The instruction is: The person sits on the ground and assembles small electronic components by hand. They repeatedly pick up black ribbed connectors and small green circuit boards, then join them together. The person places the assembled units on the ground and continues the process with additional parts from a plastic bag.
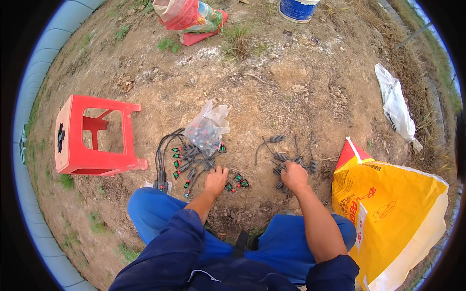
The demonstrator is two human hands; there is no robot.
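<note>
My left hand (216, 180) reaches down at the right edge of a pile of black ribbed cylinders with thin black tubes (191, 152). Its fingers are bent and slightly apart, with nothing plainly held. Small green, red and black fittings (177, 164), which look like sprinkler heads, lie in that pile. Several loose ones (241, 181) rest on the soil just right of this hand. My right hand (294, 176) is lowered onto a second group of ribbed cylinders with tubes (280, 156). Its fingers are bent together, and the tips are hidden. A clear plastic bag (208, 128) of similar fittings sits behind the left pile.
A red plastic stool (125, 145) lies on its side at left. To the right is a yellow-and-white sack (388, 199). Farther off are a red-and-white sack (177, 17), a blue-and-white bucket (297, 9) and a white sheet (395, 102). The ground is bare, stony soil.
</note>
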